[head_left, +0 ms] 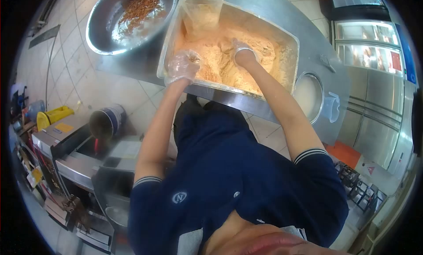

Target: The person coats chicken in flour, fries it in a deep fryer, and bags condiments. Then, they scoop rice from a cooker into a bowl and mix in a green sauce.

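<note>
Across the upper middle of the frame, a deep rectangular tray (296, 57) sits on a metal bench (328, 43), holding a broad spread of pale, orange-tinted powder (211, 63) (heaped and furrowed rather than level). At the tray's left end, the left hand (183, 66) wears a clear, crinkled plastic glove and reaches over the near rim, its fingers by the powder; whether it grips any of it I cannot tell. The right hand (244, 54) is lowered into the powder right of the tray's centre, with the fingers largely hidden, so its grip cannot be told either.

A clear square container (202, 12) stands in the tray's upper left corner, coated inside with powder. Beyond it, at the upper left of the frame, an oval metal basin (103, 37) holds reddish-brown bits (140, 8). Just beside the tray's right end is a round metal bowl (308, 94) of cloudy, whitish contents, with a clear plastic jug (330, 107) next to it. A small metal utensil (327, 62) lies farther up the bench.
</note>
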Demonstrator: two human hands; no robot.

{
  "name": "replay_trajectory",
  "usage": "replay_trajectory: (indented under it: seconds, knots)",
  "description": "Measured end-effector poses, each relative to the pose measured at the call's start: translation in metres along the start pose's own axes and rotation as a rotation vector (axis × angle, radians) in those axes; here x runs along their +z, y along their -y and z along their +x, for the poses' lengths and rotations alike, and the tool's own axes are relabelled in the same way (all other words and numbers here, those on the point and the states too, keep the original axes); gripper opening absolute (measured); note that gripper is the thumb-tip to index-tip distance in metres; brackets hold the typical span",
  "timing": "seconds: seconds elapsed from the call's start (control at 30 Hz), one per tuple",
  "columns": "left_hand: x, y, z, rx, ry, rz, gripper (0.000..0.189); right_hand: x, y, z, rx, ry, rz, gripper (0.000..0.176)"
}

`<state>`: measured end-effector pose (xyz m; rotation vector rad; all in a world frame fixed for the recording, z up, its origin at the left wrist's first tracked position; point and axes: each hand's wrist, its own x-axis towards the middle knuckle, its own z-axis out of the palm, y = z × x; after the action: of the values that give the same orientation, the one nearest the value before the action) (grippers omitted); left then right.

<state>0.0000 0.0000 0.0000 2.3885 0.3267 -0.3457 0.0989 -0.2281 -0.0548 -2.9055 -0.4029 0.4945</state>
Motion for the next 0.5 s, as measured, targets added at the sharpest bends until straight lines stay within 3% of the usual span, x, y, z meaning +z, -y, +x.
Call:
replay_trajectory:
  seconds: [0.07,0.1,0.17,0.23,0.27,0.3,0.33,0.37,0.4,0.43,0.47,0.5]
  knots:
    - [-0.005,0.013,0.009,-0.016,-0.02,-0.05,0.021,-0.026,0.028,-0.003,0.144,0.14,-0.005,0.044]
    - [0.003,-0.009,0.005,-0.001,-0.039,-0.049,0.021,-0.033,0.003,-0.013,0.139,0.116,-0.006,0.044]
    - [0.003,-0.016,0.002,0.139,-0.148,0.074,0.015,-0.018,-0.027,-0.015,-0.118,-0.214,0.002,0.039]
    - [0.02,-0.004,0.004,0.208,-0.136,0.136,0.021,-0.01,-0.036,-0.025,-0.259,-0.219,0.01,0.037]
    - [0.03,-0.002,0.008,0.276,-0.196,0.0,0.017,-0.011,-0.039,-0.03,-0.301,-0.218,0.064,0.037]
    - [0.034,-0.017,0.017,0.179,-0.122,0.067,0.013,0.009,-0.056,-0.024,-0.414,-0.302,0.09,0.037]
    - [0.031,-0.03,0.018,0.277,-0.077,0.19,0.01,-0.006,-0.042,-0.026,-0.266,-0.116,0.154,0.036]
    - [0.062,-0.018,0.028,0.471,-0.321,0.028,0.011,-0.018,-0.026,-0.04,-0.3,-0.205,0.153,0.032]
    - [0.057,-0.037,0.025,0.309,-0.21,0.092,0.015,-0.01,-0.025,-0.039,-0.47,-0.341,0.184,0.027]
    - [0.053,-0.053,0.015,0.285,-0.253,0.232,0.016,-0.014,-0.016,-0.033,-0.402,-0.114,0.231,0.024]
    - [0.091,-0.043,0.033,0.436,-0.425,0.068,0.018,-0.037,0.014,-0.052,-0.288,-0.083,0.186,0.02]
    - [0.099,-0.052,0.04,0.402,-0.381,-0.02,0.02,-0.025,0.01,-0.043,-0.258,-0.096,0.28,0.022]
